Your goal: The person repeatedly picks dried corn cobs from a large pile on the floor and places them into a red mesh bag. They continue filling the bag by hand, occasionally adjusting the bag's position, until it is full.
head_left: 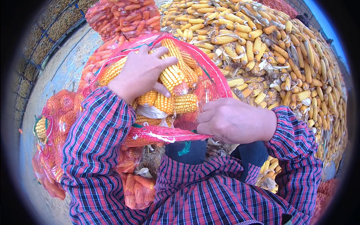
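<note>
In front of me a red mesh sack (221, 80) gapes wide, filled with yellow corn cobs (172, 79). My left hand (144, 69) lies over the cobs inside the mouth, fingers spread and touching them. At the sack's near right rim my right hand (234, 120) is closed, its fingers wrapped round the mesh edge. White and green cord runs along the rim. Pale husk (151, 111) clings to cobs near the opening.
A big heap of loose corn cobs (300, 75) rises on the right and behind. Filled red mesh sacks stand at the far side (125, 20) and at my left (56, 131). Farther left a wire-framed crib (52, 26) holds more corn.
</note>
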Demonstrator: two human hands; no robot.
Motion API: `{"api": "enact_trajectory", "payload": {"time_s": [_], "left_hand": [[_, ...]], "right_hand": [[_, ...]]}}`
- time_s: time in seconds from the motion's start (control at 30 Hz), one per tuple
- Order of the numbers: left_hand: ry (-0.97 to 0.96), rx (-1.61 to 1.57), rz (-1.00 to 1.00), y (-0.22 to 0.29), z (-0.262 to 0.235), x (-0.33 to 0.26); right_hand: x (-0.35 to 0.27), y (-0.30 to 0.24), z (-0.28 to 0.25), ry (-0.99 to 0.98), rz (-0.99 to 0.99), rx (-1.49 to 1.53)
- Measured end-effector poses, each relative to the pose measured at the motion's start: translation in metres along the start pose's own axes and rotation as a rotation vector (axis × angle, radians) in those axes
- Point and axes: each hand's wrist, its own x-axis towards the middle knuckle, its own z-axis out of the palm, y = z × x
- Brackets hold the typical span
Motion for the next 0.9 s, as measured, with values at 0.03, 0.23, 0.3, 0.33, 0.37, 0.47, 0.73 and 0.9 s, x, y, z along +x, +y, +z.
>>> {"api": "enact_trajectory", "payload": {"time_s": [0.03, 0.23, 0.3, 0.33, 0.37, 0.47, 0.73, 0.9], "left_hand": [[0.034, 0.069, -0.005, 0.014, -0.002, -0.009], [0.066, 0.103, 0.098, 0.034, -0.002, -0.012], [0.090, 0.074, -0.074, 0.029, 0.001, 0.000], [0.137, 0.107, -0.024, 0.034, 0.003, -0.001], [0.044, 0.168, -0.062, 0.036, 0.004, 0.000], [-0.029, -0.057, 0.015, 0.052, 0.006, -0.021], [0.316, 0.072, -0.491, -0.042, -0.004, -0.080], [0.020, -0.933, -0.610, -0.063, -0.005, -0.113]], "right_hand": [[-0.006, -0.004, -0.001, 0.012, -0.048, 0.005], [0.005, 0.011, -0.010, 0.339, -0.008, 0.073], [0.016, 0.021, -0.009, 0.452, -0.024, 0.074], [0.017, 0.022, -0.009, 0.481, -0.019, 0.093], [0.017, 0.024, -0.009, 0.476, -0.012, 0.079], [0.007, 0.020, -0.009, 0.371, 0.047, 0.081], [0.009, 0.026, -0.023, 0.201, -0.009, 0.272], [0.032, 0.036, -0.051, -0.086, 0.162, 0.570]]}}
